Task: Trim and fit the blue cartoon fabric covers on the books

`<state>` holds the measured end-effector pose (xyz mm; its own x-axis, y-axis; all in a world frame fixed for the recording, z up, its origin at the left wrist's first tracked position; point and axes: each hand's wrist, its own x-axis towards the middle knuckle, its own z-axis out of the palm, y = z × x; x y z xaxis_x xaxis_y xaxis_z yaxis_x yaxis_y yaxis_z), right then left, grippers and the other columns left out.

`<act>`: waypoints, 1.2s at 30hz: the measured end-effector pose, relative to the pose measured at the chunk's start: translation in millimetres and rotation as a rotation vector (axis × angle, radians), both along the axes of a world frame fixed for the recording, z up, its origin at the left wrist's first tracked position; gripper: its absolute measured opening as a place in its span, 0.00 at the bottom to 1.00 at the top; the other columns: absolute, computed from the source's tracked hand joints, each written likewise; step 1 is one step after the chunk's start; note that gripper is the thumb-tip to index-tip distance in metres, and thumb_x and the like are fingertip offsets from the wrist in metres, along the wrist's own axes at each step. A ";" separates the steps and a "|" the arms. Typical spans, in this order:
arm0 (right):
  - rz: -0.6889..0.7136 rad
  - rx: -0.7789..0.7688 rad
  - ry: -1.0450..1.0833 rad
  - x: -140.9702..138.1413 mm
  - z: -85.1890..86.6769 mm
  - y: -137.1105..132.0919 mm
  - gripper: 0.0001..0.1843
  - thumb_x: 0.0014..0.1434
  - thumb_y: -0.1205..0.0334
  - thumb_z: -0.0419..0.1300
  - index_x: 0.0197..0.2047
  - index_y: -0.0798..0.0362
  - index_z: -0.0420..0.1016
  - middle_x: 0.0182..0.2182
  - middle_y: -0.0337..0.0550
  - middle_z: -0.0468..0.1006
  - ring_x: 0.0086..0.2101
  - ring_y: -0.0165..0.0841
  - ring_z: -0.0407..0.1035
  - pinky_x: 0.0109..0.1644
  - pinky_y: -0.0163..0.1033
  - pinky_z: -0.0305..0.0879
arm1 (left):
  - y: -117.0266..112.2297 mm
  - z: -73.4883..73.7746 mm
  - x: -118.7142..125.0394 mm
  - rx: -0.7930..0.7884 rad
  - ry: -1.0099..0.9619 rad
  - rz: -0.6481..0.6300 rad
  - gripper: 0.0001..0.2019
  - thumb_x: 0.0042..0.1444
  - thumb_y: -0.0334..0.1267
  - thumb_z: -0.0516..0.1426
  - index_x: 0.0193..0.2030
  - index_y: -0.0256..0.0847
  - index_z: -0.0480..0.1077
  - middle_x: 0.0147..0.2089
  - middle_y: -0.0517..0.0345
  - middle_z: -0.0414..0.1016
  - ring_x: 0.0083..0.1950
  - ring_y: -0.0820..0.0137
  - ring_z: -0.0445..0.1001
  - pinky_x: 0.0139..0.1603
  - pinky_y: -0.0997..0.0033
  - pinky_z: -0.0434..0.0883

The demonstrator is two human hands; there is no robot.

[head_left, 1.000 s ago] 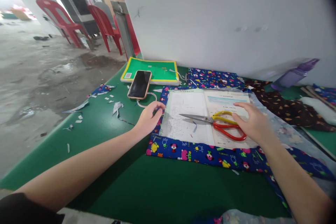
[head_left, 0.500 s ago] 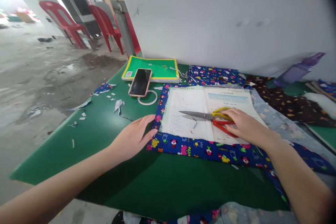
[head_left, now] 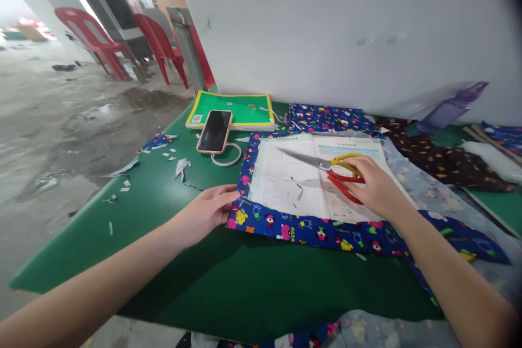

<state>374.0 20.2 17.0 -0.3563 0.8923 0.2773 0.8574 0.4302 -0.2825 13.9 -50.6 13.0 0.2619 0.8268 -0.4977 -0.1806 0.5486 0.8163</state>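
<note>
My left hand (head_left: 216, 207) pinches the left edge of a blue cartoon-print fabric (head_left: 299, 232), near its lower left corner, thumb on top and fingers beneath. The fabric's borders are folded over an open book (head_left: 285, 168) with printed pages. In my right hand (head_left: 372, 182) is a pair of scissors (head_left: 316, 162) with one yellow and one red handle. The blades point left, just above the pages, nearly together. A scrap of dark thread (head_left: 299, 189) lies on the left page.
A phone (head_left: 215, 130) rests against a green book (head_left: 240, 107) at the back left. Small scraps (head_left: 181, 167) litter the green table (head_left: 261, 288). More blue fabric (head_left: 326, 118), brown fabric (head_left: 444, 152) and a purple bottle (head_left: 451, 109) stand along the wall.
My right hand has lifted the scissors off the page. My left hand has gone from resting open beside the fabric's edge to gripping it.
</note>
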 end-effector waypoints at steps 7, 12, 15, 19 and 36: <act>-0.189 -0.253 0.423 -15.1 -10.5 -1.5 0.25 0.56 0.48 0.56 0.52 0.51 0.61 0.47 0.51 0.73 0.44 0.44 0.71 0.46 0.48 0.68 | 1.2 17.9 -2.7 0.081 0.193 -0.509 0.14 0.51 0.46 0.60 0.38 0.37 0.71 0.38 0.52 0.77 0.37 0.66 0.76 0.40 0.65 0.72; -0.204 -0.137 0.195 -27.7 -6.6 -9.8 0.39 0.49 0.41 0.60 0.56 0.56 0.56 0.51 0.59 0.68 0.49 0.50 0.67 0.49 0.54 0.65 | 6.5 22.5 0.3 0.048 0.243 -0.546 0.16 0.55 0.49 0.56 0.39 0.36 0.72 0.41 0.47 0.79 0.39 0.63 0.78 0.45 0.60 0.71; -0.100 -0.029 0.061 -37.5 -4.1 -16.3 0.43 0.46 0.38 0.62 0.55 0.58 0.57 0.52 0.62 0.66 0.53 0.53 0.62 0.53 0.56 0.62 | 5.8 19.8 2.5 0.029 0.216 -0.514 0.15 0.56 0.48 0.55 0.38 0.36 0.71 0.41 0.47 0.79 0.40 0.62 0.78 0.45 0.60 0.72; 0.017 -0.023 0.133 -51.0 -6.6 -22.6 0.37 0.47 0.41 0.63 0.53 0.53 0.59 0.50 0.54 0.68 0.48 0.46 0.66 0.49 0.49 0.67 | 0.1 11.3 3.6 0.030 0.196 -0.432 0.15 0.56 0.48 0.56 0.41 0.36 0.71 0.42 0.50 0.79 0.39 0.62 0.78 0.43 0.62 0.72; 0.257 -0.140 0.010 -79.2 -8.4 -33.7 0.25 0.51 0.47 0.61 0.49 0.51 0.66 0.43 0.47 0.72 0.44 0.40 0.67 0.46 0.46 0.67 | -13.9 -11.0 -0.6 0.048 0.031 -0.059 0.19 0.51 0.39 0.62 0.51 0.45 0.71 0.48 0.57 0.77 0.48 0.65 0.74 0.53 0.64 0.69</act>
<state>294.8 -13.4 8.5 -0.5733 0.8029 0.1631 0.7222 0.5892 -0.3623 13.3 -64.4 2.0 0.2961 0.8335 -0.4664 -0.1238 0.5177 0.8466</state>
